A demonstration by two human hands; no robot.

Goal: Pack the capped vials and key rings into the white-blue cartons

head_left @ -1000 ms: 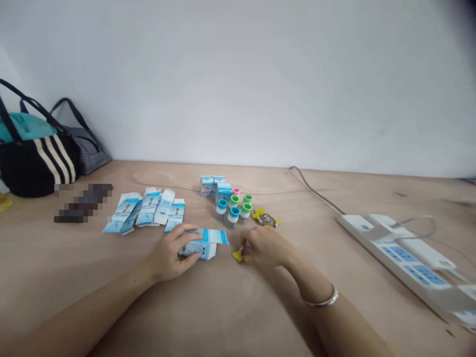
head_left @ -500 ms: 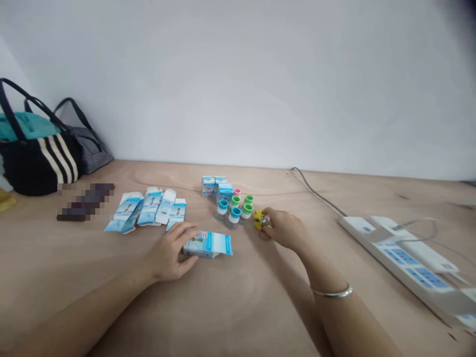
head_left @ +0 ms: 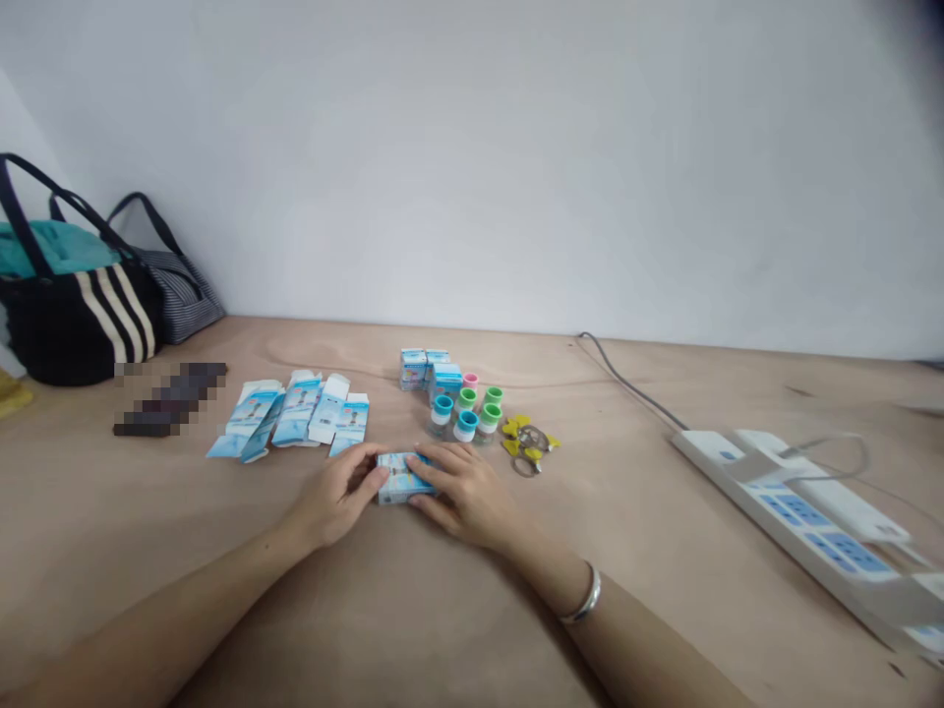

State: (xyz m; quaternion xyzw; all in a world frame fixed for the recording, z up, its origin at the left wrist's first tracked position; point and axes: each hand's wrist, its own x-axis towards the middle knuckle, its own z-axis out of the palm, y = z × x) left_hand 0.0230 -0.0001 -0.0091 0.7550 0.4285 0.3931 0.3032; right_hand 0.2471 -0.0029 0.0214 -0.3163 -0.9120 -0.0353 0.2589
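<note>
A small blue and white carton stands closed between my hands on the plywood table. My left hand grips its left end, and my right hand covers its right end, with a silver bangle on that wrist. Farther back lie several flat, open cartons. Several small boxes and several vials with blue, green and pink caps stand just beyond my hands. Small yellow pieces with a metal ring lie to their right, out of reach of my fingers.
A black striped bag and a grey striped bag stand at the far left, next to a pixelated dark object. A white power strip with a grey cable lies on the right. A wall rises behind the table.
My right hand has come back from the yellow pieces and now grips the carton. The carton's open flap has closed, and both hands hold it.
</note>
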